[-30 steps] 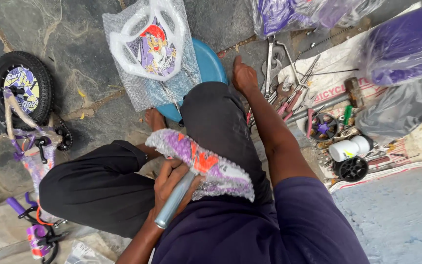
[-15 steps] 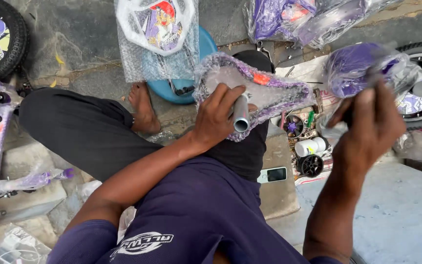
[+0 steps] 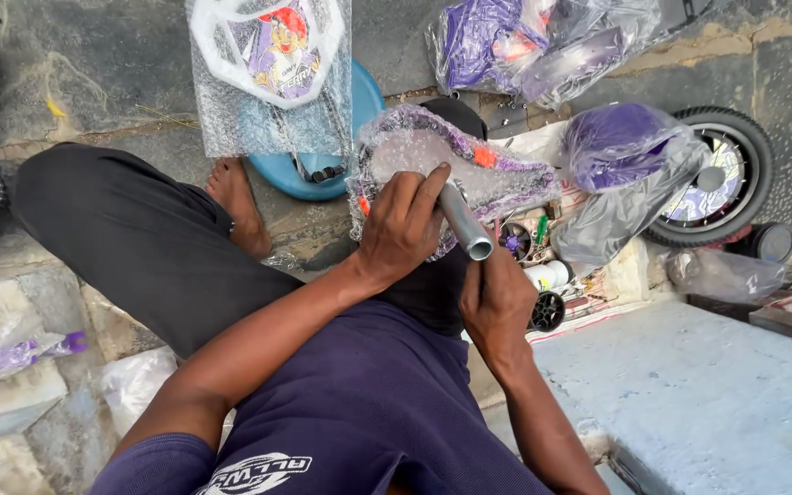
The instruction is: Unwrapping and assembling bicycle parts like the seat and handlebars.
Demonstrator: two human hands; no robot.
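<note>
Sitting cross-legged on stone paving, the person keeps the saddle [image 3: 451, 170] over the lap, where both hands can reach it. Left of the saddle, a bare foot [image 3: 242, 203] rests on the ground, and a blue stool [image 3: 359, 110] carries a bubble-wrapped plate [image 3: 272, 64] with a cartoon figure. The left hand [image 3: 402, 225] is closed around the saddle's metal post [image 3: 463, 220], steadying the wrapped seat underside-up. The right hand [image 3: 497, 298] curls just below the post's open end; whether it actually pinches anything I cannot tell. Right of the saddle lie small parts [image 3: 543, 266], a bagged purple piece [image 3: 616, 151] and a wheel [image 3: 721, 174], close by.
</note>
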